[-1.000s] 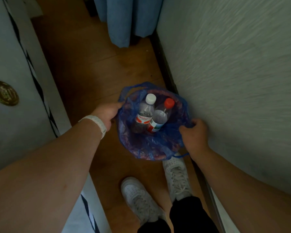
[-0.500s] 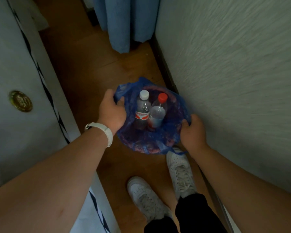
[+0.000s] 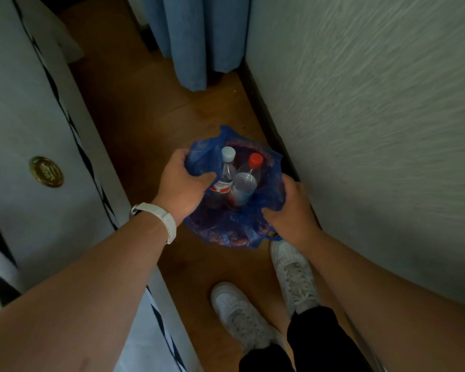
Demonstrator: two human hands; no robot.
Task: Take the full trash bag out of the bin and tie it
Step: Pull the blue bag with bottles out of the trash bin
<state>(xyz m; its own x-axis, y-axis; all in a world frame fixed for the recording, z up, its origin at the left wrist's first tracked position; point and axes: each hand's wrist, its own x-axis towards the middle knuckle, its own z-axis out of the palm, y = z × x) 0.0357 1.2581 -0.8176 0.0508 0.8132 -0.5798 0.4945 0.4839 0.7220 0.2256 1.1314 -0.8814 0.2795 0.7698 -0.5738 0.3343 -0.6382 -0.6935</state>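
Both hands are closing in: left hand [image 3: 181, 187] and right hand [image 3: 290, 208] fingers now bunching the trash bag [image 3: 226, 224] rim over the bottles [image 3: 242, 181], gathering before lifting.

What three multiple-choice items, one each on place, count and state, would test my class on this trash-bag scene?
1. Where does the blue trash bag sit?
A. on the wooden floor beside the wall
B. on a table
C. on a chair

2. How many capped bottles show inside the bag?
A. one
B. two
C. four

3. What state is the bag's mouth in?
A. knotted shut
B. open, edges gripped by both hands
C. taped closed

Answers:
1 A, brown floor boards surround it.
2 B, a white-capped bottle and a red-capped bottle stand together.
3 B, the left hand and right hand clutch opposite edges.
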